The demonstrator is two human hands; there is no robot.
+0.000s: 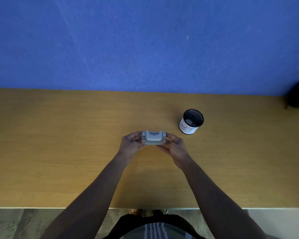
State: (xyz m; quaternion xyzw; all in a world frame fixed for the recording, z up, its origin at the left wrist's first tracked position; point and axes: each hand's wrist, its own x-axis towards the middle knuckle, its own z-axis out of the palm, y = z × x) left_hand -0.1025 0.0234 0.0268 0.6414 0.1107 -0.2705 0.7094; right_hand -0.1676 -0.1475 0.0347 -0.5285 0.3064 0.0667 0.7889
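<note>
A person grips a grey hole punch (153, 138) by its two ends, left hand (130, 144) and right hand (175, 146) each curled round a side, just short and left of a black mesh cup (192, 121) on the wooden bench (59, 144). Whether the punch touches the bench is unclear. The next move is likely to carry it level over the cup, where pale scraps already lie.

The head camera looks down from over the table's (59, 135) near edge toward the blue wall (145, 40), seemingly fairly close.
</note>
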